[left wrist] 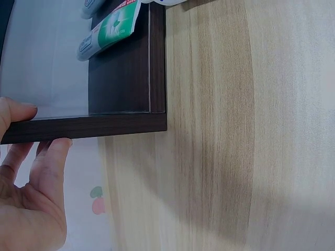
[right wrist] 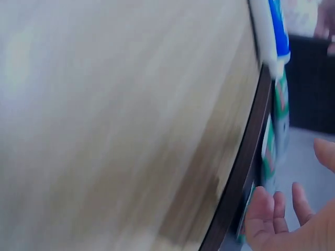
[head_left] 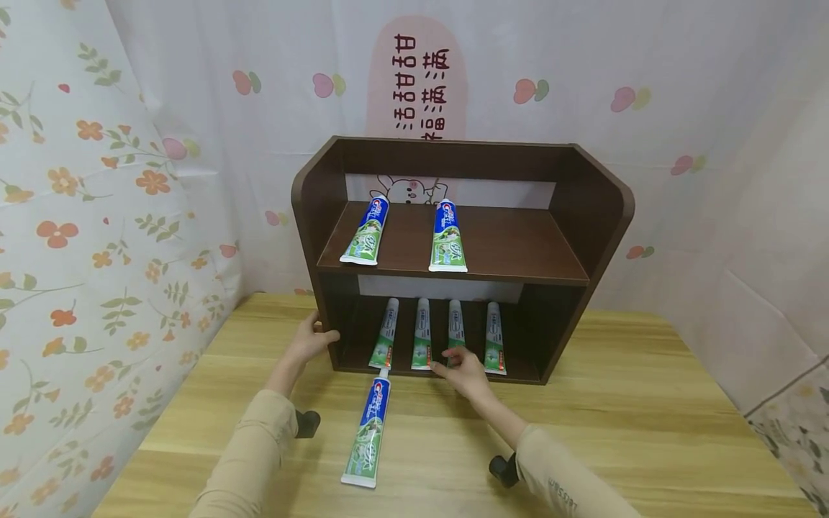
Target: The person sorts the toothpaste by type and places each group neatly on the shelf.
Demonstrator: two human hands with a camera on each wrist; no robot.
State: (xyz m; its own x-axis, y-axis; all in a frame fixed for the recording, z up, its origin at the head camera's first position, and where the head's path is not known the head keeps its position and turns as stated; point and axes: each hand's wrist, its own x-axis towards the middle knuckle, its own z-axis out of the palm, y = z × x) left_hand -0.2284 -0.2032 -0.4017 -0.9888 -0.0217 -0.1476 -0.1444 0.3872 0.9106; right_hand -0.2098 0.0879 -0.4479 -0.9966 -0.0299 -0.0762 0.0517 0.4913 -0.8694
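Left hand (head_left: 311,338) at lower left of centre grips the side panel of the dark shelf unit (head_left: 324,216), thumb and fingers (left wrist: 52,167) clamped round its edge. Right hand (head_left: 463,370), centre frame, fingers spread wide, touches the third small toothpaste tube (head_left: 455,327) on the lower shelf. A large toothpaste tube (head_left: 369,432) lies on the worktop (head_left: 648,417) between both arms.

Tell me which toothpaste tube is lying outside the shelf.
The blue-and-green tube on the wooden table, in front of the shelf; the other six lie on its boards.

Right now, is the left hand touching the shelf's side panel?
Touching. The left wrist view shows the left hand with thumb and fingers on either face of the shelf's side panel.
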